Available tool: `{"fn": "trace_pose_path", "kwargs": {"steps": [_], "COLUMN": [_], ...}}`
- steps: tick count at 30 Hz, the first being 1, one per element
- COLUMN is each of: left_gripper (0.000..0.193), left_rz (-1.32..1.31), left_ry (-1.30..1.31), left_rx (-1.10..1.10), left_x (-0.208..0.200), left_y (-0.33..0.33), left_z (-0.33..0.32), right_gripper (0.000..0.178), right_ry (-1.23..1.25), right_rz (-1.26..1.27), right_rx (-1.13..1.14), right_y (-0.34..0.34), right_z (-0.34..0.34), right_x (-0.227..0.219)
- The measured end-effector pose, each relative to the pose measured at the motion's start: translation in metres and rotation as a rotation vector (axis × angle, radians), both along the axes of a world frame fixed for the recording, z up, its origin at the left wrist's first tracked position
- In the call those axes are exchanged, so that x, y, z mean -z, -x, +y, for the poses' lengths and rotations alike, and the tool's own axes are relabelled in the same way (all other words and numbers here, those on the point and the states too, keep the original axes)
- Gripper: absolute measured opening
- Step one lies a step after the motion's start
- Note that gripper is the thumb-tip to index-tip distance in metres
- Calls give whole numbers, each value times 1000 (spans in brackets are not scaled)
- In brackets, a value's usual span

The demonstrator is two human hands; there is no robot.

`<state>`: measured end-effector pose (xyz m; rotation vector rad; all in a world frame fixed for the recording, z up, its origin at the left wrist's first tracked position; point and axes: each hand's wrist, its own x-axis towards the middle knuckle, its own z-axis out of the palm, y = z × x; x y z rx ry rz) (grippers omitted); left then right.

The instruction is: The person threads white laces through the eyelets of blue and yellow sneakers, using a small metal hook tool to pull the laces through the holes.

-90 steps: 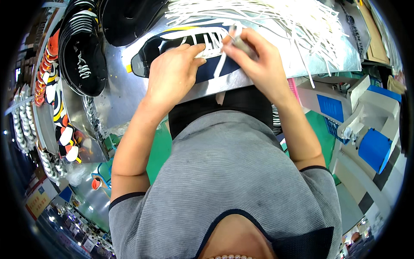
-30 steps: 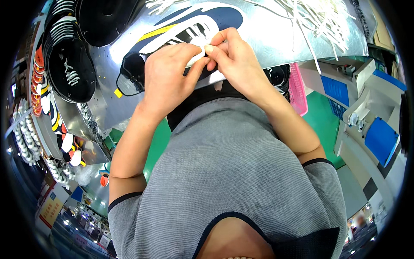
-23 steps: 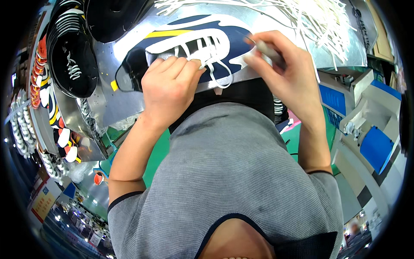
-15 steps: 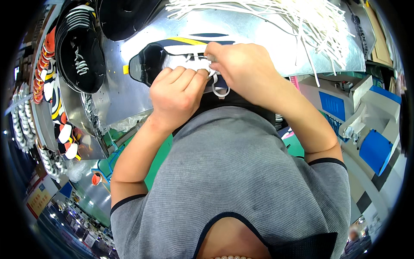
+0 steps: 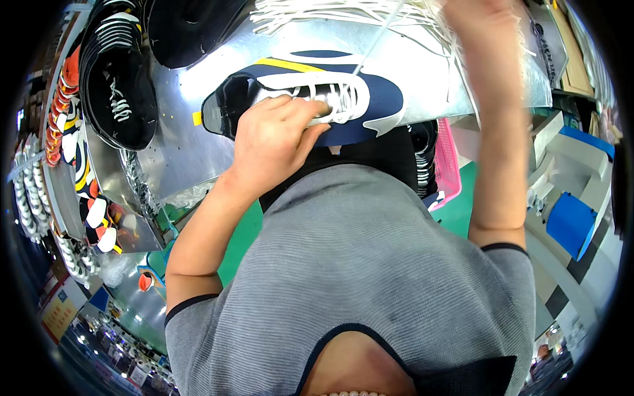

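Note:
A navy, white and yellow sneaker upper (image 5: 383,96) lies sideways on the metal table, toe to the right. White laces (image 5: 343,99) cross its front eyelets. My left hand (image 5: 274,135) is closed on its near side, fingers curled over the tongue and thumb at the near edge. One white shoelace (image 5: 380,39) rises taut from the far eyelets to the top edge of the picture. My right hand (image 5: 482,20) is raised high at the upper right, blurred, with its fingertips partly cut off; the stretched lace runs up toward it.
Loose white laces (image 5: 422,16) are heaped at the back right of the table (image 5: 181,148). Black shoes (image 5: 122,86) stand at the left, beside a rack of colourful shoe parts (image 5: 86,158). A pink basket (image 5: 449,165) holding shoe parts is below the table's near edge.
My right hand has gone from the eyelets up and to the right, drawing a lace out straight. My left hand stays at the shoe. The shoe's toe is uncovered now.

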<state>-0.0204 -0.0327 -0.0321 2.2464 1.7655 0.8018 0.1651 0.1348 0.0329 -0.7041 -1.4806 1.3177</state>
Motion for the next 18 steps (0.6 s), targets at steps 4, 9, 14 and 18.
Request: {"fn": "trace_pose_path", "kwargs": {"steps": [4,9,14,18], "left_gripper": [56,55,48,52], "left_rz": [-413,-674,-581,-284], "left_ry": [298,427,272,154], "left_rx": [-137,-376,-408,-400], "left_x": [-18,-21,2,7], "left_y": [-2,6,9,0], "left_z": [2,13,16,16], "right_gripper": [16,22,22,24], "right_ry": [269,433,422,462], "right_rz": [-130,17,200,277], "right_rx": [-327,-462,-677,-160], "right_y": [3,11,-14,-3], "right_z": [-42,-37,-13,40], "right_x": [71,53,18,34]}}
